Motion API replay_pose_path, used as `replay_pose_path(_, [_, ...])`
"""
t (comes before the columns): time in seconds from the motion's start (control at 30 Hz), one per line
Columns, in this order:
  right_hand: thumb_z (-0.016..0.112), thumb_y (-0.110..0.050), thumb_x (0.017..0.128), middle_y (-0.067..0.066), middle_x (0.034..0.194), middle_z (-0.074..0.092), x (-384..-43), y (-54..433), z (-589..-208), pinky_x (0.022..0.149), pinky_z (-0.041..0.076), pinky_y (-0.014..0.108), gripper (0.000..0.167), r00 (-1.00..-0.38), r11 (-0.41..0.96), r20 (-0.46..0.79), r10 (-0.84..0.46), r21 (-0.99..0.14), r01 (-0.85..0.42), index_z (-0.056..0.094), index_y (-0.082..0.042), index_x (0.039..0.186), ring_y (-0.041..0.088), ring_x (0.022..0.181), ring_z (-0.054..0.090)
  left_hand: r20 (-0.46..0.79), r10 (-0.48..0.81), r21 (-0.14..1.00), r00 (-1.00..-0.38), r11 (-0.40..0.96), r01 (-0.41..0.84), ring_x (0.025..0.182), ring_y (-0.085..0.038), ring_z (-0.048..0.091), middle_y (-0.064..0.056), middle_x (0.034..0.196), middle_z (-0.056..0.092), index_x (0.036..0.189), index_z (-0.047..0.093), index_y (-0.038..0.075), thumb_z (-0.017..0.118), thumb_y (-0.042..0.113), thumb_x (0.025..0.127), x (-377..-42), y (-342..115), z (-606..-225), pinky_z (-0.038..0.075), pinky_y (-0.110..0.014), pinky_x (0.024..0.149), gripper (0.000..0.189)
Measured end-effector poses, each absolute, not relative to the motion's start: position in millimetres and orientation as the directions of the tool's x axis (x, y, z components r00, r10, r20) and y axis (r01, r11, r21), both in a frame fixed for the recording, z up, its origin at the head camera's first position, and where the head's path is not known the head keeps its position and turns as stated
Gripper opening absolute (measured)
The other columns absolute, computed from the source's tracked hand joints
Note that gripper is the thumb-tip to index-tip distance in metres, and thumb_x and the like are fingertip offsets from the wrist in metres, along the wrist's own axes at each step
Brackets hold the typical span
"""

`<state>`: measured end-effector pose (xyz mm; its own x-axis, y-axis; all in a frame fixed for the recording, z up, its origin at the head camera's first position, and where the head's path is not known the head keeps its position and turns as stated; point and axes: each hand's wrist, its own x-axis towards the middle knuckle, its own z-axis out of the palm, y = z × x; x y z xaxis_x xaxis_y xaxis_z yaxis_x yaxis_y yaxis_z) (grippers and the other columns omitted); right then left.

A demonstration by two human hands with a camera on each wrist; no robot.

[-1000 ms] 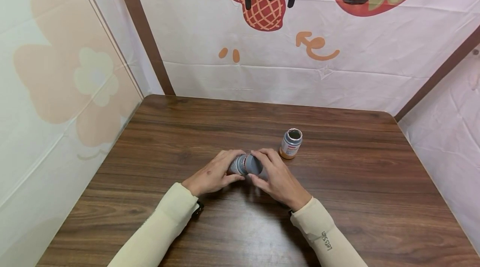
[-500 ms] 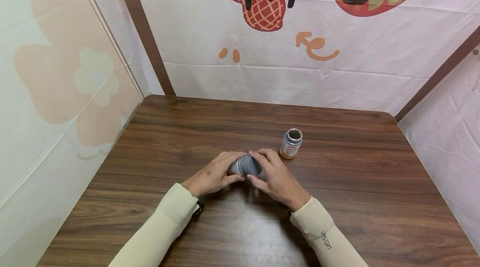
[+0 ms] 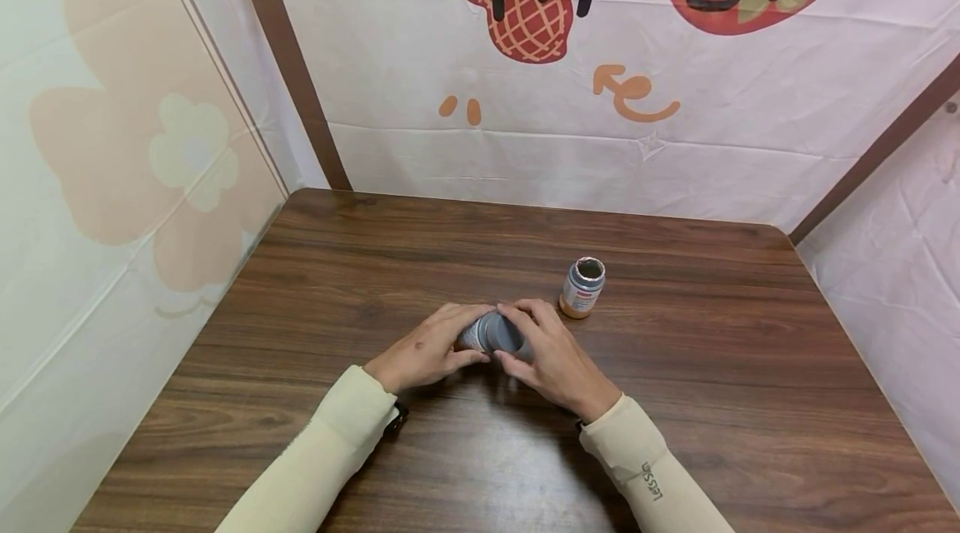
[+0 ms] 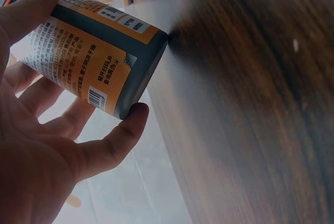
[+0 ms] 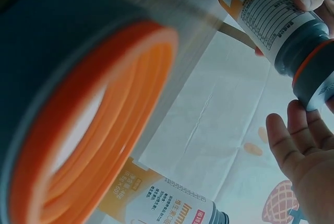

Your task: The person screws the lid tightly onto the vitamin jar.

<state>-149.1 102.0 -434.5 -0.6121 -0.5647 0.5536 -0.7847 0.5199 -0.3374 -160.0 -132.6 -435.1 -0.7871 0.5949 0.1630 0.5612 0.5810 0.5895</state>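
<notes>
Grey with an orange label, 1 bottle (image 4: 91,51) tilts over the brown table (image 3: 712,341); the left hand (image 3: 426,350) curls its fingers and thumb round the body; the right hand (image 3: 555,360) pinches the grey cap (image 3: 505,333) at the neck; 1 uncapped jar (image 3: 581,291) stands upright near the right hand; 1 loose cap (image 5: 133,101), orange inside, shows close to the right wrist camera.

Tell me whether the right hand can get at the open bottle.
Probably yes: the open bottle stands just beyond the right hand, with nothing visible between them. That hand grips the cap of the bottle in the left hand, so it would likely need to let go first.
</notes>
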Motion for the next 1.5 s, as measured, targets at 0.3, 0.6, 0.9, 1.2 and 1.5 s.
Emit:
replay_pose_path(0.3, [0.077,-0.019,0.088,0.015,0.124,0.054,-148.6,101.7,-436.4,0.087,0.051,0.04,0.056,-0.609,0.515,0.549,-0.572,-0.337,-0.788,0.055,-0.002,0.137,0.027,0.111,0.053,0.165,0.599,0.589,-0.784,0.577,0.565,0.124,-0.019,0.05,-0.001,0.14,0.056,0.148,0.046,0.016,0.075,0.024,0.092,-159.8,-132.5,-436.6,0.047,-0.043,0.098,0.064])
replay_pose_path(0.6, [0.077,-0.019,0.087,0.016,0.123,0.054,-149.6,101.0,-438.8,0.087,0.05,0.04,0.057,-0.606,0.521,0.557,-0.568,-0.327,-0.788,0.055,-0.001,0.137,0.028,0.11,0.054,0.158,0.601,0.586,-0.783,0.582,0.564,0.124,-0.02,0.05,0.0,0.141,0.056,0.149,0.046,0.015,0.075,0.024,0.092,-160.1,-132.7,-436.8,0.047,-0.043,0.098,0.064])
replay_pose_path(0.9, [0.078,-0.023,0.088,0.014,0.12,0.056,-150.0,100.1,-435.8,0.086,0.051,0.038,0.056,-0.635,0.555,0.531,-0.561,-0.327,-0.765,0.057,0.001,0.134,0.026,0.107,0.055,0.151,0.6,0.586,-0.785,0.585,0.56,0.123,-0.018,0.05,0.001,0.141,0.056,0.148,0.047,0.018,0.075,0.024,0.092,-160.3,-132.2,-434.9,0.047,-0.041,0.096,0.064])
replay_pose_path(1.2, [0.079,-0.032,0.088,0.012,0.121,0.056,-147.1,101.5,-429.9,0.085,0.052,0.035,0.062,-0.68,0.588,0.465,-0.567,-0.349,-0.73,0.056,0.001,0.136,0.023,0.107,0.057,0.156,0.607,0.583,-0.779,0.58,0.569,0.122,-0.018,0.051,0.001,0.141,0.056,0.147,0.047,0.017,0.076,0.023,0.091,-161.0,-131.0,-435.3,0.047,-0.041,0.097,0.063])
replay_pose_path(1.5, [0.081,-0.016,0.084,0.012,0.122,0.056,-146.1,104.7,-426.3,0.084,0.051,0.034,0.065,-0.657,0.568,0.455,-0.601,-0.335,-0.752,0.052,-0.001,0.14,0.021,0.104,0.056,0.16,0.604,0.582,-0.781,0.581,0.569,0.123,-0.019,0.051,0.001,0.14,0.056,0.148,0.047,0.016,0.075,0.026,0.091,-160.8,-131.0,-435.3,0.046,-0.041,0.098,0.064])
